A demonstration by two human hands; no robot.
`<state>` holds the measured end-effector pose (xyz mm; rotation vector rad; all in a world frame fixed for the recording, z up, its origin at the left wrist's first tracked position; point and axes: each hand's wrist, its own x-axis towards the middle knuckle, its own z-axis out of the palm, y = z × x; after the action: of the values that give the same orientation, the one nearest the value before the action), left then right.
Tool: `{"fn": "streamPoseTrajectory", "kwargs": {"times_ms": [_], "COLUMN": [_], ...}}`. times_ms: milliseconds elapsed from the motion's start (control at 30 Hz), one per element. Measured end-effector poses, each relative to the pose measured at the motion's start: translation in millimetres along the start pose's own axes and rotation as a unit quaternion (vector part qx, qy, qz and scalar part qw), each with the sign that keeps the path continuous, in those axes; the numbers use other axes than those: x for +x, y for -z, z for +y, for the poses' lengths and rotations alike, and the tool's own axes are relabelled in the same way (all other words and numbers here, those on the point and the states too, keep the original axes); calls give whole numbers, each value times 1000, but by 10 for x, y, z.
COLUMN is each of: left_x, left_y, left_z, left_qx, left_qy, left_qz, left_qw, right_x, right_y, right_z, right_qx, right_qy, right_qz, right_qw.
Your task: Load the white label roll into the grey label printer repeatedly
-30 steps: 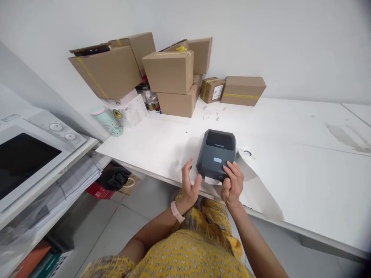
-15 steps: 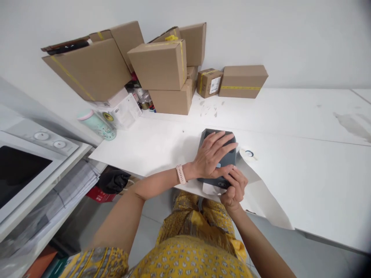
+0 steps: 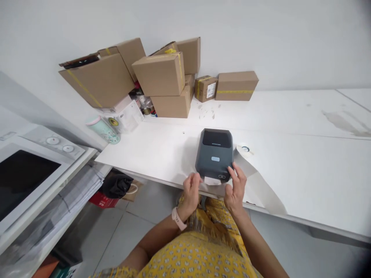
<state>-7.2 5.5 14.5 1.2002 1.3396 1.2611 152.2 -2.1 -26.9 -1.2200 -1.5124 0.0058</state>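
Note:
A dark grey label printer (image 3: 214, 152) with its lid down sits near the front edge of the white table. A short piece of white label paper (image 3: 212, 181) sticks out of its front slot. My left hand (image 3: 191, 191) is at the printer's front left corner, its fingers curled in with nothing visible in them. At the front right corner my right hand (image 3: 236, 187) has its fingertips against the casing, fingers apart and not gripping. Right of the printer lies a long white paper strip (image 3: 261, 185), beside a roll of tape or labels (image 3: 245, 149).
Cardboard boxes (image 3: 162, 75) are stacked at the back left, with a smaller box (image 3: 206, 88) and a longer one (image 3: 236, 85) along the wall. A mint tumbler (image 3: 103, 130) leans near the table's left end. Further left, a microwave (image 3: 29, 166) stands on a shelf.
My left hand has come off the printer's top and drawn back to its front left corner, uncovering the lid. My right hand stays at the front right corner. The view has shifted slightly.

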Motion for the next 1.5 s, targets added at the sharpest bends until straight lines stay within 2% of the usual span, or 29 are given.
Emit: {"fn": "streamPoseTrajectory", "kwargs": {"times_ms": [67,133,300,467,600,800,867,967,1100,1167,1233,1367,1433,1500], "left_x": [-109,-81,53,-15,-11,-71,-84,-45,73,124,154,154,156,199], "left_y": [36,27,-63,-100,-92,97,205,325,302,222,134,26,15,13], "left_z": [-124,-148,-43,-64,-150,-325,-384,-416,-286,-180,-94,-49,-62,-70], "left_qx": [-18,-18,-32,-28,-23,-35,-35,-15,11,3,-18,-42,-43,-44], "left_qy": [109,146,144,115,116,143,149,132,28,-40,-75,-62,-59,-62], "left_qz": [-107,-170,-204,-175,-193,-212,-186,-109,6,28,5,-55,-57,-45], "left_qw": [988,974,968,977,974,966,971,985,1000,999,997,996,996,996], "right_x": [24,91,206,191,292,526,570,635,705,671,558,192,65,51], "right_y": [6,0,-12,-15,-5,-6,-26,-60,-72,-60,-44,-20,-10,0], "right_z": [-9,-4,31,32,-37,-134,-143,-147,-137,-125,-111,-91,-93,-97], "right_qx": [-10,-12,9,5,-28,-84,-92,-123,-140,-130,-94,15,47,59], "right_qy": [16,35,45,33,28,19,21,30,52,39,10,-98,-140,-145], "right_qz": [-30,-42,-25,-16,-11,-67,-64,-61,-82,-88,-88,-32,-7,-7], "right_qw": [999,998,999,999,999,994,994,990,985,987,992,995,989,988]}}
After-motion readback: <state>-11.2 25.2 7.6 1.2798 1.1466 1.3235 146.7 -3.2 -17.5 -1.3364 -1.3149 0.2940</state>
